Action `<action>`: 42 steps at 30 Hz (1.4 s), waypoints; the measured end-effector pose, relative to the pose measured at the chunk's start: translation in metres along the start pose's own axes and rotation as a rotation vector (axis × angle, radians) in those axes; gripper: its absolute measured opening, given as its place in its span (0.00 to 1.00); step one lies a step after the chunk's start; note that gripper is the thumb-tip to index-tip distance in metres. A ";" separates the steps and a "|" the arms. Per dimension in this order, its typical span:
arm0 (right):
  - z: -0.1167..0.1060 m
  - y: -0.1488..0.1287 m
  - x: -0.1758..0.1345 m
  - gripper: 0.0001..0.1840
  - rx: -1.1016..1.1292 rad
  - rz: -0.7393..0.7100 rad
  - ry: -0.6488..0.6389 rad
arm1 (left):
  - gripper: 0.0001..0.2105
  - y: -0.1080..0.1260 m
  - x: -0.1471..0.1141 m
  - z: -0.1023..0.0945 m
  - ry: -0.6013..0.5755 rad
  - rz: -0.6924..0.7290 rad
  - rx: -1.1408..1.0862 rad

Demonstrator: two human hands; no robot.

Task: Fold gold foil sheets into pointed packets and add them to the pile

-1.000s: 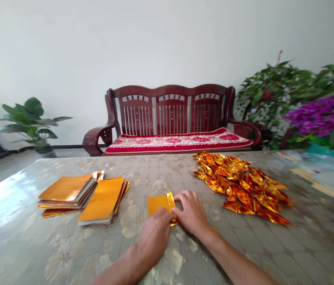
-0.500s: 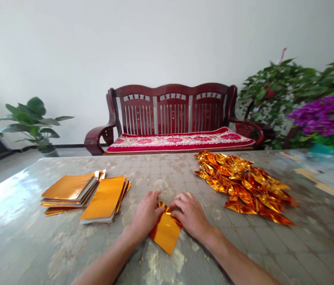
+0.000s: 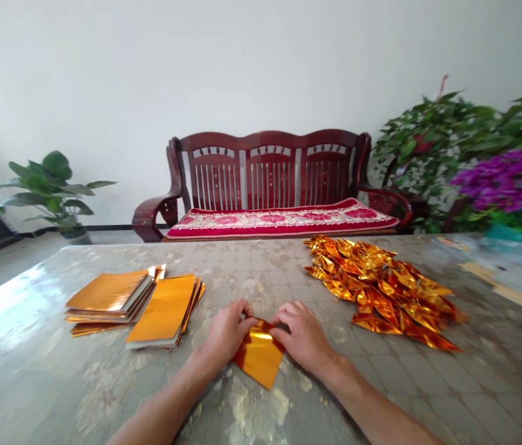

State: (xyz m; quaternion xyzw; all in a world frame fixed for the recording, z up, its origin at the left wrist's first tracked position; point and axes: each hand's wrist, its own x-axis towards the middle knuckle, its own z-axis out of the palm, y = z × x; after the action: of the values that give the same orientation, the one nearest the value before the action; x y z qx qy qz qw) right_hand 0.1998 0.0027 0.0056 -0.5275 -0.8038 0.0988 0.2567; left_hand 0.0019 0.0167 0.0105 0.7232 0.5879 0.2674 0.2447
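A sheet of gold foil paper [image 3: 263, 358] lies at a slant between my hands, its far edge bent up and shiny. My left hand [image 3: 230, 327] pinches the far left corner between thumb and fingers. On the opposite side, my right hand [image 3: 301, 334] grips the far right corner the same way. To the left are two stacks of flat gold paper, a taller stack [image 3: 107, 292] and a smaller fanned stack [image 3: 163, 309]. A heap of folded gold paper pieces [image 3: 381, 287] with pointed ends spreads out on the right.
The table [image 3: 103, 395] has a patterned, glossy cover. Clear plastic wrapping [image 3: 474, 250] and a pale flat board [image 3: 520, 287] lie at its right edge. Beyond stands a dark red wooden bench [image 3: 270, 173], with a potted plant [image 3: 52, 191] left and purple flowers [image 3: 511, 176] right.
The far edge of the gold paper has been smoothed into a straighter bend, and my hands have spread slightly apart along it. The paper's near corner has shifted a little away from me.
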 end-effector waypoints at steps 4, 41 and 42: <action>-0.012 0.002 -0.002 0.07 -0.018 -0.029 0.266 | 0.04 0.002 -0.003 0.004 0.221 0.234 -0.179; -0.008 0.018 0.002 0.10 -0.122 0.081 -0.013 | 0.13 0.006 0.004 0.001 -0.022 0.047 0.361; -0.008 0.018 0.002 0.10 -0.119 0.084 -0.007 | 0.14 0.006 0.005 0.001 -0.020 0.052 0.381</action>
State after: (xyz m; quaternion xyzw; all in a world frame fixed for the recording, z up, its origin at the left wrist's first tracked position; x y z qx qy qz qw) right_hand 0.2171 0.0115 0.0055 -0.5748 -0.7863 0.0636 0.2176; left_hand 0.0078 0.0199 0.0138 0.7739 0.6066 0.1505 0.1023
